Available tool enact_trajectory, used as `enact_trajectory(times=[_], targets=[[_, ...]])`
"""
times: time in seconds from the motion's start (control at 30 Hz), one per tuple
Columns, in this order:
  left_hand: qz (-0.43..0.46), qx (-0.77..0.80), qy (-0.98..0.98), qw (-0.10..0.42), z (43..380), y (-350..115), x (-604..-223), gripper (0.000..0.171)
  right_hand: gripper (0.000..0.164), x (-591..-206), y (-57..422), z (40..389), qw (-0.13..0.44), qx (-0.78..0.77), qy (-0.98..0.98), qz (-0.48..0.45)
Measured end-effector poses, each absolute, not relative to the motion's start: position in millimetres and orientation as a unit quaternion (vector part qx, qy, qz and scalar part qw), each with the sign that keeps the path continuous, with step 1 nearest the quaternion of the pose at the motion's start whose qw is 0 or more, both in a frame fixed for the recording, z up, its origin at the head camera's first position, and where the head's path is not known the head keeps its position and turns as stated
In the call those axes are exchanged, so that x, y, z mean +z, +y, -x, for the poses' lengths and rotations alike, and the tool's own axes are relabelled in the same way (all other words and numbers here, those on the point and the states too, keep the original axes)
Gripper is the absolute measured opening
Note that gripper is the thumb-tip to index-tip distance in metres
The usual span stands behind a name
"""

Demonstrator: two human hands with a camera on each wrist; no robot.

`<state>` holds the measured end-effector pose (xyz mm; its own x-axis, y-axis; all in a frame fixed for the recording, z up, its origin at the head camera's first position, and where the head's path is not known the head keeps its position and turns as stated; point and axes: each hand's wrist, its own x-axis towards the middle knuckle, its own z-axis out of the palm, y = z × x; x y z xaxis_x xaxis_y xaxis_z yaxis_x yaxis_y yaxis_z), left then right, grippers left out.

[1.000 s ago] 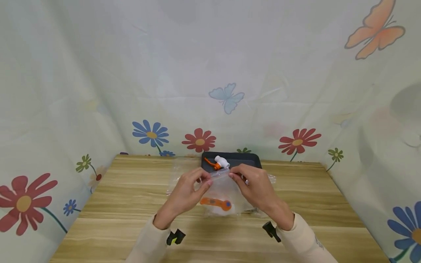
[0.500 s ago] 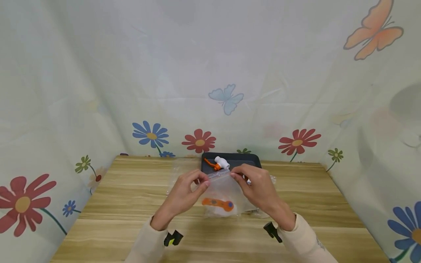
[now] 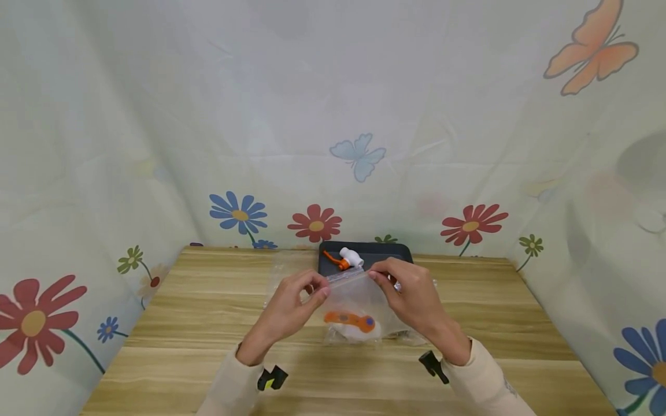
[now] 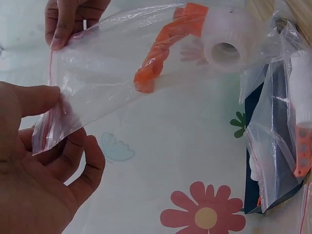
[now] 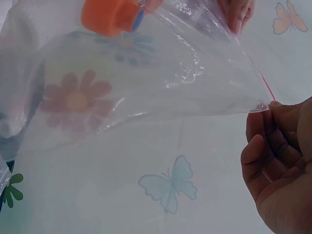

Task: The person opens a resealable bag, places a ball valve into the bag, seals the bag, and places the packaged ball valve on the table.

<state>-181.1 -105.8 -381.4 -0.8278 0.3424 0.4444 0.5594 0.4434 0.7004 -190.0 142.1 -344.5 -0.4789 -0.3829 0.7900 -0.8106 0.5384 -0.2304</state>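
A clear zip-lock bag (image 3: 359, 300) hangs from both hands above the table, its top edge stretched between them. Inside its bottom lies a white plastic ball valve (image 4: 229, 41) with an orange handle (image 3: 350, 319). My left hand (image 3: 291, 303) pinches the left end of the zip edge between thumb and fingers. At the opposite corner, my right hand (image 3: 413, 294) pinches the same edge with thumb and index finger. A red line runs along the zip in both wrist views. Whether the zip is sealed along its whole length cannot be seen.
Behind the bag stands a dark tray (image 3: 385, 248) with another white valve (image 3: 351, 257) and orange handle in it. Clear plastic bags (image 3: 278, 271) lie on the wooden table (image 3: 208, 323) by the tray. A flower-patterned cloth (image 3: 286, 115) encloses the back and sides.
My right hand has slid slightly to the right and my left hand slightly to the left, widening the gap between them. The bagged valve has swung a little to the right.
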Motion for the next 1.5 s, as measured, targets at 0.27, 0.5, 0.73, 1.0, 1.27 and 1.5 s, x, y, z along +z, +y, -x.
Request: enact_trajectory(times=[0.27, 0.5, 0.73, 1.0, 1.27, 1.5], targets=[[0.271, -0.441, -0.845, 0.138, 180.9, -106.0, -381.5, 0.009, 0.021, -344.9, 141.9, 189.4, 0.349, 0.308, -0.803, -0.372], [0.265, -0.454, -0.842, 0.124, 181.2, -108.7, -382.9, 0.005, 0.02, -342.9, 144.4, 189.9, 0.349, 0.313, -0.802, -0.37], [0.257, -0.449, -0.846, 0.129, 180.7, -110.9, -384.3, 0.004, 0.02, -340.8, 146.7, 189.5, 0.351, 0.315, -0.802, -0.366], [0.252, -0.46, -0.843, 0.116, 180.9, -113.0, -384.8, 0.008, 0.024, -337.9, 148.9, 189.9, 0.359, 0.318, -0.798, -0.366], [0.234, -0.474, -0.843, 0.1, 180.1, -119.3, -386.8, 0.004, 0.021, -334.5, 153.0, 190.2, 0.372, 0.323, -0.793, -0.358], [0.252, -0.481, -0.83, 0.13, 181.3, -121.0, -388.7, 0.007, 0.022, -335.4, 153.6, 188.9, 0.371, 0.326, -0.796, -0.351]])
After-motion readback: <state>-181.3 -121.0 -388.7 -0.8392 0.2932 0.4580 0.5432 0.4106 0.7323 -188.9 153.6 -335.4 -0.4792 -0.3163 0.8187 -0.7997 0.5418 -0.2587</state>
